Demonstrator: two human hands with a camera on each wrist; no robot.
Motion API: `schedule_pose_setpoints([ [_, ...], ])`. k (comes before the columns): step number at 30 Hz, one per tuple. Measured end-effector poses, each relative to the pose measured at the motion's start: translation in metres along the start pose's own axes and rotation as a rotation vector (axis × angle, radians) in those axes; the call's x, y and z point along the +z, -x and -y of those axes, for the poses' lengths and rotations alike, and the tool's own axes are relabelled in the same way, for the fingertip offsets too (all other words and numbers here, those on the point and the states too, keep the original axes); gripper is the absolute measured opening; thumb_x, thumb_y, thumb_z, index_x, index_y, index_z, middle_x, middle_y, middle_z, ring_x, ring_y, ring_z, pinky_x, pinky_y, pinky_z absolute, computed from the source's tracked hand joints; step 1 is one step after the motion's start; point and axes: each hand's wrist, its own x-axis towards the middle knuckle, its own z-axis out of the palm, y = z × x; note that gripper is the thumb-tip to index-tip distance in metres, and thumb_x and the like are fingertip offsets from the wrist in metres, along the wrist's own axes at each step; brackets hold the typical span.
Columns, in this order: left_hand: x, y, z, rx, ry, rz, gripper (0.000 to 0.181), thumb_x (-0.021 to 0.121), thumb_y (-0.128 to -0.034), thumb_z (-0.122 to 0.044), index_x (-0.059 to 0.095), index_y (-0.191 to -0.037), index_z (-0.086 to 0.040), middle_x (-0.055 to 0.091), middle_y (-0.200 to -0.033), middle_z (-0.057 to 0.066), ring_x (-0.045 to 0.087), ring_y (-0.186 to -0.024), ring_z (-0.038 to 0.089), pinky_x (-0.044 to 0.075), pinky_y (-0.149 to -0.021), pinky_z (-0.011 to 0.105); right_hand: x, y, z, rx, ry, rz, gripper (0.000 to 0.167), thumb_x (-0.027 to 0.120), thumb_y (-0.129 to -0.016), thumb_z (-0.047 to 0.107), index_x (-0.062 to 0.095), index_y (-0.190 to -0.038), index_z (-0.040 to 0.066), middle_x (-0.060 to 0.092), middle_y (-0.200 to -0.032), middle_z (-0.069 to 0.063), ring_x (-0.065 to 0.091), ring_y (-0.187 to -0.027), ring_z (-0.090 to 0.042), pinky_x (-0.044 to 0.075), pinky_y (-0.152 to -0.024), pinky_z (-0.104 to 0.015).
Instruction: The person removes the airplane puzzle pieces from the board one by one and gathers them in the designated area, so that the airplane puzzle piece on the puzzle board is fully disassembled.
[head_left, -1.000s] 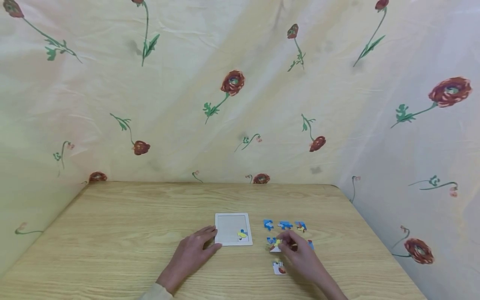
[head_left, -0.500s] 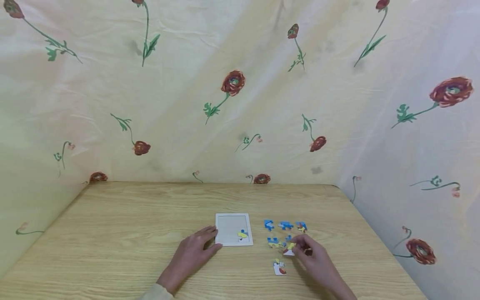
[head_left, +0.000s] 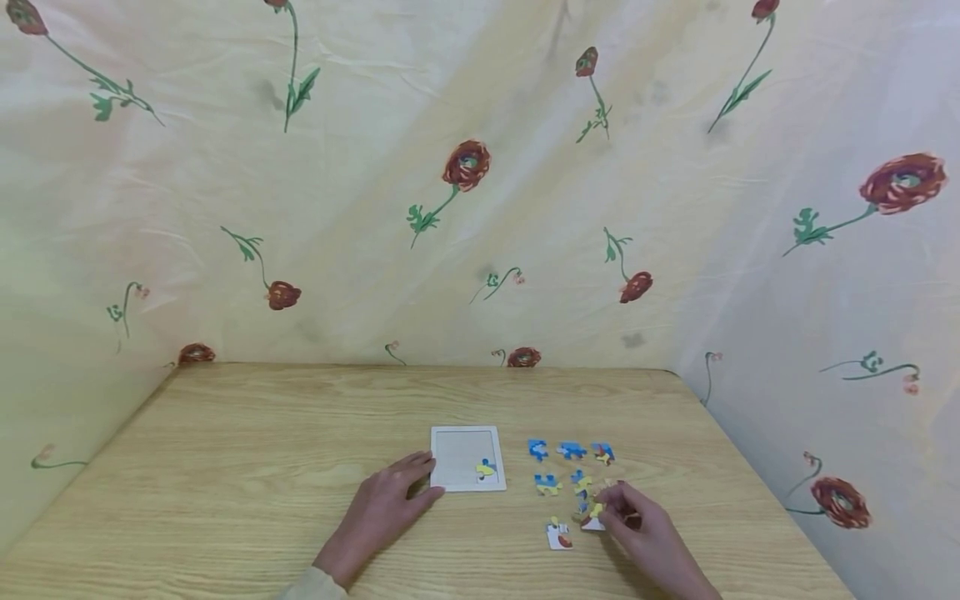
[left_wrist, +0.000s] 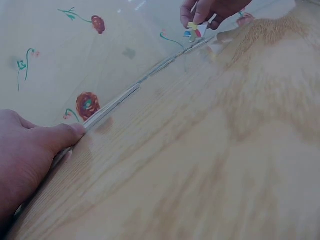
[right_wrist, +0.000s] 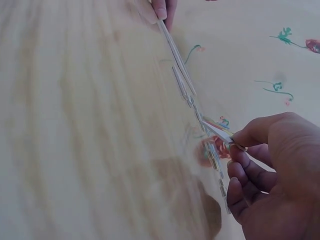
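Note:
My right hand (head_left: 645,529) pinches a jigsaw puzzle piece (head_left: 592,523) with white, yellow and red-brown on it. In the right wrist view this piece (right_wrist: 219,132) sticks out tilted from between thumb and fingers, raised above the table. My left hand (head_left: 386,504) rests at the left side of a white square puzzle tray (head_left: 446,430), fingers extended and touching its rim. Inside the tray's lower right corner lies one yellow, blue and white piece (head_left: 486,472). Low down in the left wrist view, my left thumb (left_wrist: 65,137) lies at the tray's edge.
Right of the tray, loose pieces lie in rows: a blue back row with a middle piece (head_left: 572,450), then a blue-and-yellow piece (head_left: 548,484) and others. Nearer me is a white and red-brown piece (head_left: 559,536). A flowered cloth (head_left: 360,208) hangs behind the wooden table (head_left: 262,450).
My right hand has moved right and toward me with the pinched piece, uncovering the middle-row pieces. The left hand and the tray have stayed in place.

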Motion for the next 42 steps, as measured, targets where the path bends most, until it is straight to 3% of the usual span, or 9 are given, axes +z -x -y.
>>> schedule_pose_setpoints([
  [12, 0.0005, 0.0008, 0.0003, -0.01, -0.001, -0.009, 0.048, 0.071, -0.0982, -0.04, 0.071, -0.13, -0.005, 0.065, -0.139, 0.011, 0.061, -0.129, 0.033, 0.051, -0.102, 0.054, -0.0011, 0.006, -0.0048, 0.108, 0.049, 0.02, 0.014, 0.068, -0.094, -0.005, 0.068, -0.105, 0.003, 0.059, -0.088, -0.001, 0.052, -0.076, -0.016, 0.046, -0.064, -0.025],
  [25, 0.0004, 0.001, 0.0003, -0.002, -0.004, -0.019, 0.047, 0.072, -0.0976, -0.039, 0.072, -0.129, -0.005, 0.065, -0.139, 0.011, 0.061, -0.128, 0.033, 0.051, -0.103, 0.053, 0.0015, 0.0065, -0.0079, 0.082, 0.113, 0.036, 0.015, 0.071, -0.089, -0.005, 0.068, -0.101, 0.004, 0.056, -0.086, -0.001, 0.05, -0.079, -0.017, 0.046, -0.066, -0.026],
  [33, -0.0003, 0.0001, -0.0009, -0.011, -0.005, -0.006, 0.048, 0.071, -0.0982, -0.04, 0.071, -0.131, -0.005, 0.065, -0.14, 0.01, 0.06, -0.129, 0.032, 0.051, -0.102, 0.053, 0.0058, 0.0068, -0.0043, 0.062, 0.26, 0.001, 0.016, 0.075, -0.088, 0.003, 0.07, -0.103, 0.006, 0.056, -0.09, 0.001, 0.044, -0.086, -0.018, 0.044, -0.07, -0.027],
  [42, -0.0006, 0.0003, -0.0012, -0.023, 0.011, 0.003, 0.048, 0.071, -0.0985, -0.039, 0.071, -0.131, -0.005, 0.064, -0.14, 0.01, 0.06, -0.13, 0.033, 0.05, -0.103, 0.055, 0.0076, 0.0063, 0.0003, -0.01, 0.438, -0.002, 0.016, 0.078, -0.085, 0.011, 0.069, -0.099, 0.01, 0.055, -0.086, 0.002, 0.04, -0.084, -0.02, 0.036, -0.071, -0.034],
])
